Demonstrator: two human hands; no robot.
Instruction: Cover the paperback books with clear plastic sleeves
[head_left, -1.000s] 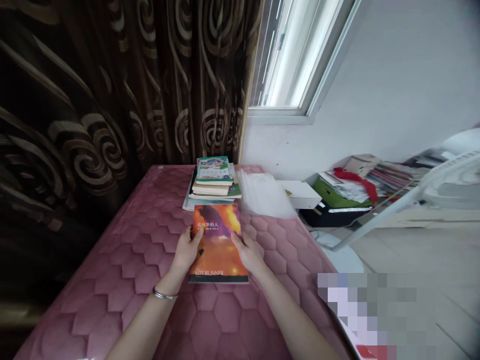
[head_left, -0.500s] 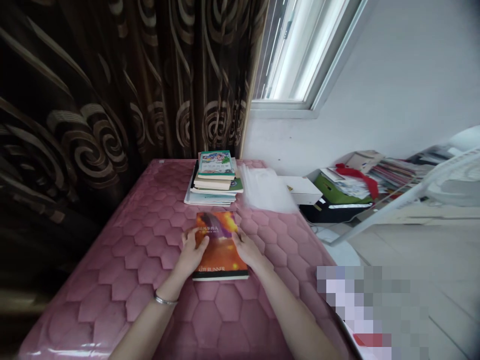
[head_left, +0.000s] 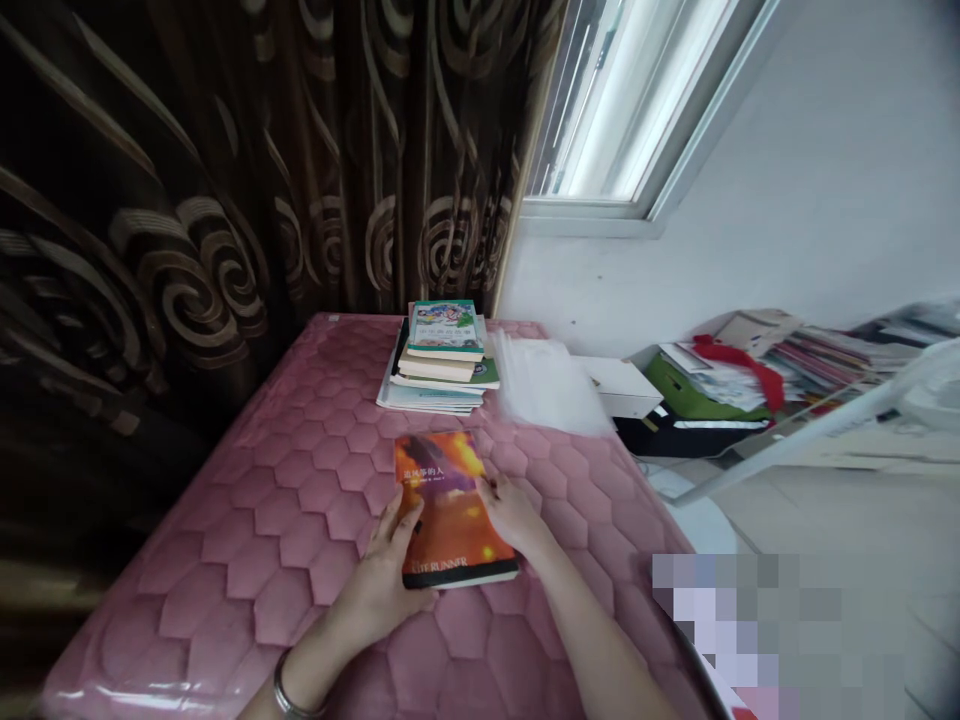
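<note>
A paperback book (head_left: 450,525) with an orange and purple cover, lettered "KITE RUNNER" along its lower part, lies face up above the pink quilted mattress (head_left: 300,540). Its bottom edge is turned slightly to the right. My left hand (head_left: 390,560) grips the lower left side, fingers along the edge and thumb by the bottom corner. On the opposite side, my right hand (head_left: 516,518) holds the right edge, with some of its fingers hidden. A metal bracelet (head_left: 289,685) circles my left wrist.
A stack of books (head_left: 442,365) stands at the mattress's far end, beside clear plastic sheeting (head_left: 551,385). Past the right edge are a white box (head_left: 619,385), piled papers, and a white fan (head_left: 810,425). A patterned curtain (head_left: 337,150) hangs at the left.
The book has come slightly nearer and tilted, its bottom swinging right. My left hand has slid down from its upper left side to the lower left corner. The view has shifted a little left.
</note>
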